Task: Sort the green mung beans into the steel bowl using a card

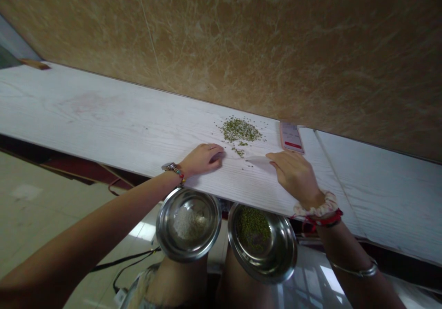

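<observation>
A pile of green mung beans (241, 130) mixed with paler grains lies spread on the white wooden board (138, 120). A smaller cluster trails from it towards me. My left hand (204, 160) rests on the board left of the beans, fingers curled and closed; what they hold, if anything, I cannot make out. To the right of the small cluster, my right hand (293, 170) pinches a thin, pale flat piece (258, 160). Its tip points left at a few loose beans; its exact kind is unclear.
On my lap, below the board's front edge, sit a steel bowl (165, 226) with white grains and another steel bowl (288, 249) with green beans. A phone (291, 137) lies near the brown marbled wall (221, 46). Cables (131, 260) hang at lower left.
</observation>
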A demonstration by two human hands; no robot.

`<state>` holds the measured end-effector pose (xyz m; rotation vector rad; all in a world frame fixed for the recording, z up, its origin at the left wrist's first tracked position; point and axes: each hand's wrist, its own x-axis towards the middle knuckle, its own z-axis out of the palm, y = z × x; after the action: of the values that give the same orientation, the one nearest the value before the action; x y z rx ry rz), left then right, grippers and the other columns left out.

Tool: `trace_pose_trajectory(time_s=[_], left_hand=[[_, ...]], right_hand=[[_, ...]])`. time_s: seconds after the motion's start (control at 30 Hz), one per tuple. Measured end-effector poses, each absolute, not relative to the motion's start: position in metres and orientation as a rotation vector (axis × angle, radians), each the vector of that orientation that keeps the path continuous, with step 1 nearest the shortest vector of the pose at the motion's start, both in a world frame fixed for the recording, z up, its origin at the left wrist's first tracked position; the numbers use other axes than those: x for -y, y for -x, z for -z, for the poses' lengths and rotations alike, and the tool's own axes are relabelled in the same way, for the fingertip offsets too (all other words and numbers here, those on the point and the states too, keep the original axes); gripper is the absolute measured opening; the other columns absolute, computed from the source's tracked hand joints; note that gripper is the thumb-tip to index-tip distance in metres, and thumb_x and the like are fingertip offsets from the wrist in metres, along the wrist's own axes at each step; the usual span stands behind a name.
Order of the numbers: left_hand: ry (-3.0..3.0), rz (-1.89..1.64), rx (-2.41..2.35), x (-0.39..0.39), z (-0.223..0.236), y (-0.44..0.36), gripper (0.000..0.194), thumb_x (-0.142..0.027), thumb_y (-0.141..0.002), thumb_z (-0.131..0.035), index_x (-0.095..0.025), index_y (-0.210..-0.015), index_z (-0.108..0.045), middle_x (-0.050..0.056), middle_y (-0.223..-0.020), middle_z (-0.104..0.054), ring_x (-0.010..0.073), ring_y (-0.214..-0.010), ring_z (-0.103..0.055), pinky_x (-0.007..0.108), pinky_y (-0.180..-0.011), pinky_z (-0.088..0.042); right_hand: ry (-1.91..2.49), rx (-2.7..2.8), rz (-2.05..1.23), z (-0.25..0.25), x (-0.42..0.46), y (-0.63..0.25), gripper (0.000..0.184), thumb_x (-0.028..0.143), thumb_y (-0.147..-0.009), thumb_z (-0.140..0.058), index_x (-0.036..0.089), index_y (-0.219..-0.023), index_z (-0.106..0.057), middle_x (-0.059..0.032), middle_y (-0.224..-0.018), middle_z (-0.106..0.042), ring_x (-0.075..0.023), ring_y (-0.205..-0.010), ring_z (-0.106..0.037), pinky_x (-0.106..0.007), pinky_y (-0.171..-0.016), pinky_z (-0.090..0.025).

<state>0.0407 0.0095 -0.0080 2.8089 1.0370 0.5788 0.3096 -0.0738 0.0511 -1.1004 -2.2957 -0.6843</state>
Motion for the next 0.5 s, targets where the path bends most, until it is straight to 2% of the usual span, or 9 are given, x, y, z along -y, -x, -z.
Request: trace_pose_trajectory(time_s=[0.5], left_hand=[[-2.793,-0.537,-1.063,-0.0086,0.0061,-0.0412,0.031,-0.023,-0.082,-0.051,-0.016,-0.112,-0.056,0.01,-0.117,-0.064,0.0228,-0.104,-0.061,0.039,-0.091,-0.047]], right_hand=[[1.084,2.289,0.646,-0.0536,0.0823,-0.3108,0.022,0.009,-0.088,-0.046,0.017,-0.098,-0.064,-0.0044,-0.08,-0.07,-0.0173,-0.074,-0.061,-0.031,-0.068,-0.043]])
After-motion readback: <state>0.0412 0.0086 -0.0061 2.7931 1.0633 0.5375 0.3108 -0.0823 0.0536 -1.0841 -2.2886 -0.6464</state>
